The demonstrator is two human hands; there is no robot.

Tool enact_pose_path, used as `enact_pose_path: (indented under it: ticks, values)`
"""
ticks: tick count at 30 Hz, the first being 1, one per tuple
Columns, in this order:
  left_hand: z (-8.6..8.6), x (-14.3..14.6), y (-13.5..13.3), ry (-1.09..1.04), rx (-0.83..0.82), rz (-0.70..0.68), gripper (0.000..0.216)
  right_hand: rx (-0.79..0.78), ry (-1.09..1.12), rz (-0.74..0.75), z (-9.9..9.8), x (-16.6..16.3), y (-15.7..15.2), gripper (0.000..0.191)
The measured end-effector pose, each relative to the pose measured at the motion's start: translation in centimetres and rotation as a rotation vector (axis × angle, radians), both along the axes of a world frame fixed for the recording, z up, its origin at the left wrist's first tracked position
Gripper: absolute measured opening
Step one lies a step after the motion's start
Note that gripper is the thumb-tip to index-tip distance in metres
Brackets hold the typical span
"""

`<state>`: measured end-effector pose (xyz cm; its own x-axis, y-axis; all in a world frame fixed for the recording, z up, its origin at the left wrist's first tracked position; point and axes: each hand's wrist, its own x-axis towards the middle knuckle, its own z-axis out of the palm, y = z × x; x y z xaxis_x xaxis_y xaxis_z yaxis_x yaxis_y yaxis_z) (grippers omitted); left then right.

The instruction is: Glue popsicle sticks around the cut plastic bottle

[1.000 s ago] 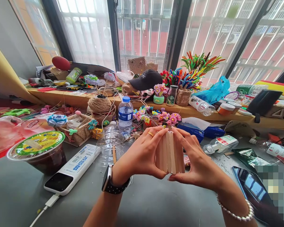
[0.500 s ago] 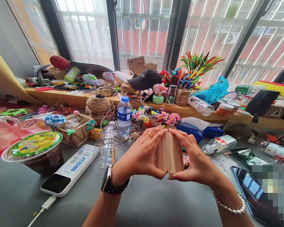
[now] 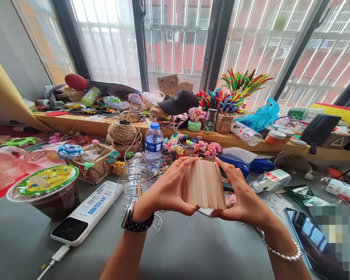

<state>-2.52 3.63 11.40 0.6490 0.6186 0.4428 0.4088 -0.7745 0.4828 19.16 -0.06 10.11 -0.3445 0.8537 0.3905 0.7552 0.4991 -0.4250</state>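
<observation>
Between my hands, above the grey table (image 3: 181, 249), is a rounded piece made of popsicle sticks (image 3: 204, 184) set upright side by side. My left hand (image 3: 170, 188) grips its left side, fingers at the top and thumb at the bottom. On the opposite side my right hand (image 3: 240, 194) holds it the same way, with the thumb under the lower edge. The back and inside of the piece are hidden. A cut clear plastic bottle (image 3: 135, 175) with a stick in it lies just behind my left wrist.
A lidded cup of dark drink (image 3: 54, 198) and a white power bank (image 3: 87, 212) with a cable stand at left. Twine (image 3: 122, 134), a water bottle (image 3: 154, 146) and flowers (image 3: 207, 147) line the back. A phone (image 3: 312, 237) lies at right.
The popsicle-stick piece has been turned in my hands, so a wider row of sticks faces me. My hands are slightly further apart, and the view has shifted a little.
</observation>
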Motion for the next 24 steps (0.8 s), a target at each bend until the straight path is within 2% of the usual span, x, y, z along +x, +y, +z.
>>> enact_pose_path:
  ticks: [5, 9, 14, 20, 24]
  values:
    - [0.0, -0.1, 0.4, -0.085, -0.059, -0.045, 0.089, 0.005, 0.067, 0.029, -0.1, 0.3, 0.1, 0.094]
    - [0.0, -0.2, 0.7, -0.129, -0.03, -0.066, 0.079, 0.006, 0.132, 0.061, -0.3, 0.2, 0.4, 0.083]
    - [-0.1, -0.3, 0.9, -0.167, -0.019, -0.069, 0.075, 0.023, 0.212, 0.062, -0.5, -0.1, 0.6, 0.078]
    - [-0.9, -0.1, 1.4, -0.336, -0.138, -0.141, 0.078, 0.002, 0.219, 0.039, -0.6, 0.4, 0.6, 0.101]
    - [-1.2, -0.2, 1.7, -0.387, -0.18, -0.215, 0.093, 0.022, 0.216, 0.025, -0.5, 0.6, 0.6, 0.102]
